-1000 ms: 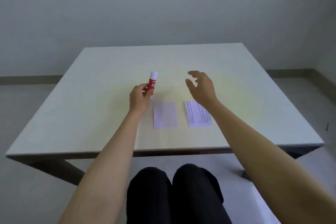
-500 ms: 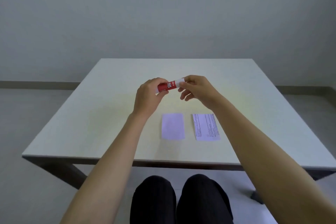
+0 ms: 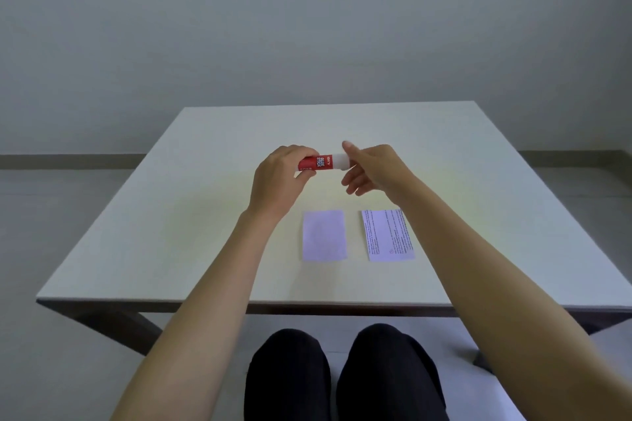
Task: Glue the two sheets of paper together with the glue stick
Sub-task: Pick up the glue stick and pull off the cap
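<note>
Glue stick (image 3: 323, 162) lies level between both hands, left hand (image 3: 280, 181) clamped on its red body, right hand (image 3: 372, 169) pinching its white cap, above open tabletop (image 3: 171, 215).

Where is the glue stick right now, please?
Head view: the glue stick is held level above the table, between the left hand and right hand.
</note>
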Available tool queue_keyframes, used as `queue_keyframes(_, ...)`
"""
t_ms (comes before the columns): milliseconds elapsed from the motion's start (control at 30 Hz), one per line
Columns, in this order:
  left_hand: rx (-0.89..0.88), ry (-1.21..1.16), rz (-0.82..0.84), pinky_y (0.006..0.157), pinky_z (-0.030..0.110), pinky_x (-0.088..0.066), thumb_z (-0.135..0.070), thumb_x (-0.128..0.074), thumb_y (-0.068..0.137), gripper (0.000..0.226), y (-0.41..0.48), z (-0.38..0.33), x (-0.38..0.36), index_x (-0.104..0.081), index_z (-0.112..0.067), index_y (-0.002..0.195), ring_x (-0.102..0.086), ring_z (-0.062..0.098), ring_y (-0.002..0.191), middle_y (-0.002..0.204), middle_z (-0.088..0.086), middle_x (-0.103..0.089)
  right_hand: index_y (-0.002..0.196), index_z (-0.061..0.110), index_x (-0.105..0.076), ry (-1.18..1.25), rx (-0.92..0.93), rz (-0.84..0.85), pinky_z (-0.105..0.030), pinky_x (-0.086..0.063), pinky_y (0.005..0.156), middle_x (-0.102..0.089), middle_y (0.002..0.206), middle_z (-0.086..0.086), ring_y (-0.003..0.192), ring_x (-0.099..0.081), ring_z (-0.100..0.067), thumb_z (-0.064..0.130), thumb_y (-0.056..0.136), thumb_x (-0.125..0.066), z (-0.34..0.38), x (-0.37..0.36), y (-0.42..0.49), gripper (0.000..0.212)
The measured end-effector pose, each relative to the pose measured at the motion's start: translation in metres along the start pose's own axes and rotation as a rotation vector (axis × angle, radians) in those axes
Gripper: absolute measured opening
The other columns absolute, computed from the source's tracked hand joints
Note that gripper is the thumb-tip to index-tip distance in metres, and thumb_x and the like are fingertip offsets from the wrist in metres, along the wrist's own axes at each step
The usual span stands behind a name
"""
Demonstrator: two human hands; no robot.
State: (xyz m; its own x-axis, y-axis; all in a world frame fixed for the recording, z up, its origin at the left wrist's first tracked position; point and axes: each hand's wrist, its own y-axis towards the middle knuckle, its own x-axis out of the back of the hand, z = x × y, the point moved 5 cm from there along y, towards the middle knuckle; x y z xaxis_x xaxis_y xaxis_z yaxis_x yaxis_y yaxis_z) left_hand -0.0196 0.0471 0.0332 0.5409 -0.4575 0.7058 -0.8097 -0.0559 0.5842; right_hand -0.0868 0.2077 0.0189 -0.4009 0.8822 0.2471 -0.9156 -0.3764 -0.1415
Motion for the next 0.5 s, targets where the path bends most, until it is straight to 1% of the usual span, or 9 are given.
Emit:
queue_keyframes(67,-0.004,0.009,0.007,0.072,0.026,-0.045,-0.011,-0.072,0.078,0.023,-0.002,0.0,-0.002,-0.067,-0.015,0.101,-0.062,0.021,0.086,0.094,-0.002,-0.071,0.09,-0.002,-0.063,0.037,0.054,0.003,-0.027,-0.056,0.053,-0.067,0.073,-0.015,0.054,-0.066,-0.02,0.024,0.092,-0.059,-0.001,-0.002,0.001,0.027)
queue_keyframes(133,0.039,-0.001,0.019,0.072,0.028,-0.047,-0.014,-0.072,0.079,0.024,-0.004,0.006,-0.005,-0.066,-0.017,0.102,-0.064,0.022,0.085,0.095,-0.002,-0.071,0.1,-0.002,-0.063,0.093,0.129,-0.011,-0.029,-0.06,0.063,-0.066,0.08,-0.014,0.064,-0.068,-0.023,0.011,0.089,-0.063,-0.003,0.005,0.001,0.017)
queue_keyframes(200,0.142,-0.054,0.012,0.074,0.03,-0.05,-0.017,-0.072,0.078,0.025,-0.007,0.019,-0.005,-0.066,-0.018,0.103,-0.067,0.022,0.085,0.096,-0.003,-0.073,0.101,0.002,-0.064,0.099,0.165,-0.146,-0.029,-0.059,0.066,-0.066,0.084,-0.012,0.065,-0.067,-0.022,0.006,0.086,-0.065,-0.009,0.023,0.004,0.016)
queue_keyframes(267,0.265,-0.165,-0.028,0.079,0.033,-0.053,-0.018,-0.072,0.079,0.031,-0.013,0.033,-0.005,-0.065,-0.018,0.109,-0.069,0.021,0.084,0.096,-0.002,-0.074,0.105,0.003,-0.067,-0.067,0.148,-0.364,-0.03,-0.057,0.067,-0.067,0.086,-0.01,0.066,-0.066,-0.023,0.009,0.085,-0.065,-0.023,0.049,0.008,0.021)
queue_keyframes(300,0.322,-0.22,-0.04,0.08,0.032,-0.053,-0.018,-0.071,0.08,0.037,-0.016,0.039,-0.005,-0.063,-0.017,0.117,-0.069,0.019,0.083,0.096,-0.003,-0.072,0.109,0.005,-0.067,-0.207,0.128,-0.451,-0.032,-0.056,0.071,-0.069,0.089,-0.01,0.072,-0.066,-0.025,0.012,0.085,-0.064,-0.033,0.06,0.009,0.025)
queue_keyframes(367,0.41,-0.313,-0.041,0.08,0.029,-0.051,-0.017,-0.069,0.083,0.05,-0.023,0.048,-0.006,-0.054,-0.016,0.13,-0.069,0.014,0.079,0.097,-0.008,-0.068,0.119,0.009,-0.063,-0.448,0.082,-0.534,-0.028,-0.047,0.076,-0.07,0.097,-0.012,0.087,-0.064,-0.026,0.015,0.087,-0.06,-0.052,0.077,0.01,0.033)
queue_keyframes(400,0.435,-0.343,-0.041,0.079,0.027,-0.051,-0.016,-0.067,0.084,0.048,-0.025,0.051,-0.007,-0.054,-0.016,0.131,-0.069,0.013,0.076,0.097,-0.009,-0.067,0.123,0.009,-0.06,-0.517,0.052,-0.537,-0.027,-0.043,0.076,-0.07,0.101,-0.012,0.093,-0.062,-0.026,0.015,0.088,-0.058,-0.063,0.082,0.01,0.035)
queue_keyframes(433,0.449,-0.358,-0.039,0.076,0.027,-0.051,-0.016,-0.066,0.084,0.042,-0.027,0.052,-0.007,-0.058,-0.016,0.125,-0.07,0.013,0.074,0.096,-0.008,-0.068,0.123,0.008,-0.059,-0.57,0.019,-0.529,-0.028,-0.042,0.078,-0.068,0.106,-0.013,0.098,-0.062,-0.028,0.014,0.088,-0.057,-0.072,0.086,0.011,0.036)
queue_keyframes(500,0.466,-0.368,-0.026,0.07,0.024,-0.05,-0.017,-0.064,0.083,0.024,-0.028,0.053,-0.008,-0.066,-0.02,0.107,-0.071,0.016,0.073,0.092,-0.005,-0.07,0.113,0.002,-0.063,-0.676,-0.019,-0.51,-0.035,-0.046,0.078,-0.064,0.111,-0.016,0.103,-0.06,-0.036,0.011,0.087,-0.054,-0.084,0.089,0.012,0.029)
